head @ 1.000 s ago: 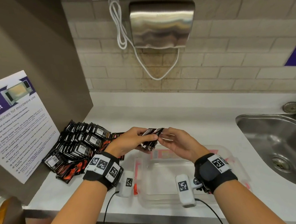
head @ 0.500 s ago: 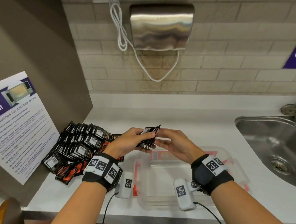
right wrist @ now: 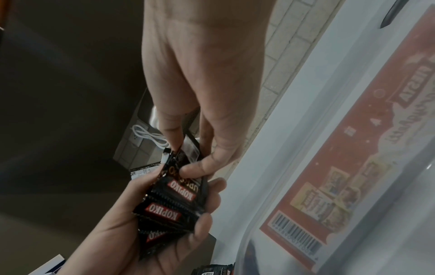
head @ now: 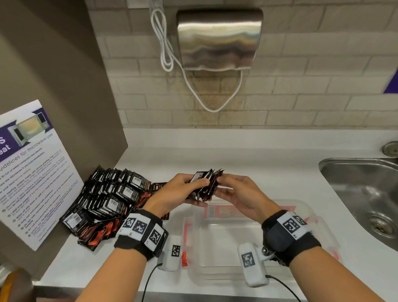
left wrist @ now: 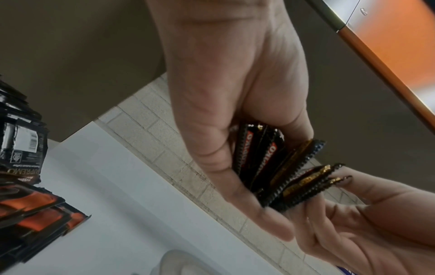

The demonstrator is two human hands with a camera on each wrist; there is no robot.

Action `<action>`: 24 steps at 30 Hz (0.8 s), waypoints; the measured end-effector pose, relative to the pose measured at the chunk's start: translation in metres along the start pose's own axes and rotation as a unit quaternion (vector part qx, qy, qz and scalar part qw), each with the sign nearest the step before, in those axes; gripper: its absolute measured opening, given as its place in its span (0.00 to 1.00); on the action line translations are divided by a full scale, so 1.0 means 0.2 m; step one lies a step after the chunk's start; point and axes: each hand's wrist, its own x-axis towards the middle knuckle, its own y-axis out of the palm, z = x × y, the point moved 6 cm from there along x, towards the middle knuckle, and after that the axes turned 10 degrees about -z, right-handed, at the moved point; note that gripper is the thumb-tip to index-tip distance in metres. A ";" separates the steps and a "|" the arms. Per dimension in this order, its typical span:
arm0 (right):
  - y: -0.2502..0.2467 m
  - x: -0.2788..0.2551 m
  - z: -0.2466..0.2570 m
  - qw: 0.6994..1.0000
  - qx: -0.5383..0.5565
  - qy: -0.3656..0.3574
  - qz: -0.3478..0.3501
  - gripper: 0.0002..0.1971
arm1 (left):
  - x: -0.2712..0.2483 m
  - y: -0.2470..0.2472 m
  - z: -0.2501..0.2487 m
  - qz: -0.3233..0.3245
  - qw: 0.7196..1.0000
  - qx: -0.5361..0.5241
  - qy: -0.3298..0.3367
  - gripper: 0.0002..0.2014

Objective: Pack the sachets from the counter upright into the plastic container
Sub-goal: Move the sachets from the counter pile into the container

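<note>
My left hand [head: 186, 189] grips a fanned bundle of black and red coffee sachets [head: 206, 184] above the far edge of the clear plastic container [head: 256, 274]. In the left wrist view the sachets [left wrist: 270, 167] stand on edge between thumb and fingers. My right hand [head: 233, 191] meets the bundle from the right; in the right wrist view its thumb and fingers [right wrist: 195, 167] pinch the top of one sachet [right wrist: 179, 188]. A large heap of sachets [head: 103, 204] lies on the white counter [head: 253, 166] to the left. Nothing shows inside the container.
A steel sink [head: 380, 204] is sunk into the counter at the right. A microwave guideline poster [head: 23, 172] leans on the brown side wall at the left. A hand dryer [head: 219, 38] with a white cable hangs on the tiled wall behind.
The bundle has fanned out a little in my left hand, and my right hand's fingers have shifted on its right edge. Both hands stay above the container's far edge.
</note>
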 end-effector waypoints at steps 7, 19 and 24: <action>0.02 -0.01 0.01 1.000 -0.021 -0.005 -0.017 0.14 | 0.02 0.02 -0.02 -0.041 0.998 0.036 0.033 0.21; -0.01 -0.04 -0.04 0.997 -0.056 0.038 -0.046 0.13 | 0.00 0.06 -0.05 -0.042 0.986 0.137 0.083 0.23; 0.01 -0.04 -0.06 0.995 -0.054 0.038 -0.072 0.12 | 0.03 0.03 -0.06 -0.108 0.966 0.215 0.096 0.20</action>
